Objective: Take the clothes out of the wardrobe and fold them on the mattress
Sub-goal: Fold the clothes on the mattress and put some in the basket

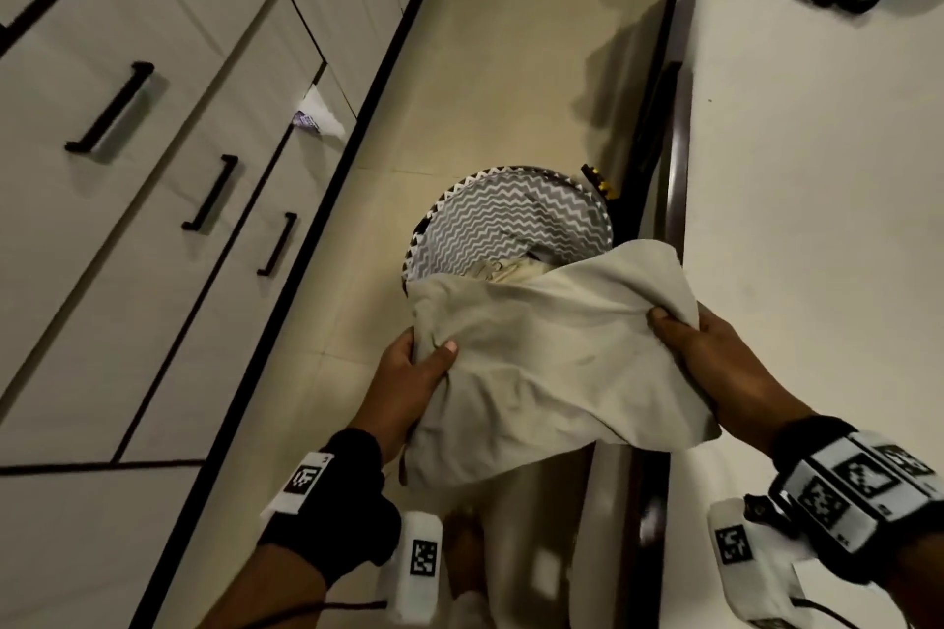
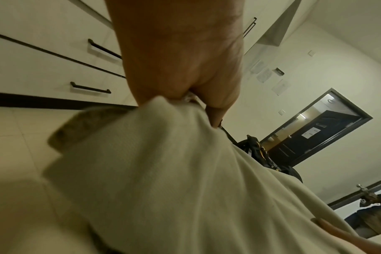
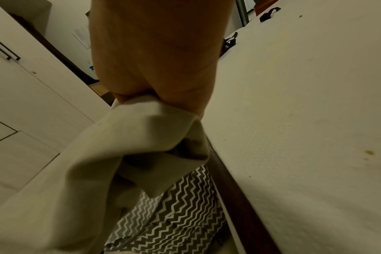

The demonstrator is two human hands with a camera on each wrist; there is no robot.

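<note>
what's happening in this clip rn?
A person stands between a wardrobe and a mattress, holding a beige garment up with both hands. The left hand grips one edge, the right hand the other. The cloth hangs above a zigzag-patterned laundry basket on the floor, not yet laid on the mattress. No folding has started.
</note>
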